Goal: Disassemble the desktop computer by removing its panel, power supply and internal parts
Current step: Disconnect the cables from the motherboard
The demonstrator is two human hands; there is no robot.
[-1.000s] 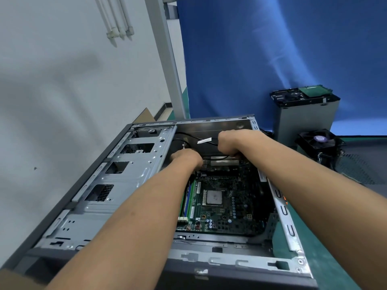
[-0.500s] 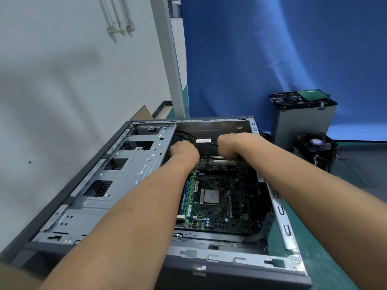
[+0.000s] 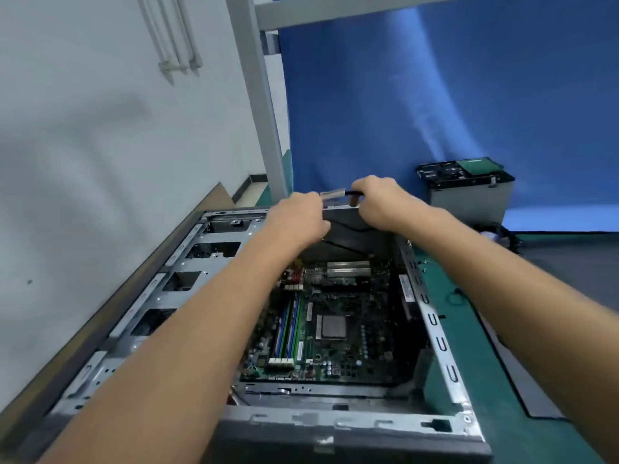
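Gripping a black cable (image 3: 353,193) with both hands, up above the far rim of the computer case (image 3: 435,329). With the left hand (image 3: 298,217), fingers curled tight, pinching the cable just left of its pale label (image 3: 332,193). With the right hand (image 3: 380,202), fingers wrapped round the cable just right of that label. Holding the short stretch roughly level between the two fists, backs of the hands toward the camera. Below the hands, more black wire trailing down the dark far wall into the case.

On the green desk (image 3: 492,390), laid flat with its upper side open: the case, with the motherboard (image 3: 351,346) bare inside. At the board's centre, a square processor (image 3: 331,326); to its left, memory sticks (image 3: 288,329) upright in their slots; toward the far end, finned heatsinks (image 3: 348,267). Left of the board, a steel drive cage (image 3: 187,286) with cut-out openings.

Beyond the right forearm, against the blue backdrop (image 3: 435,95), a grey metal box (image 3: 469,205) with a hard drive (image 3: 459,170) lying on top, apart from the case.
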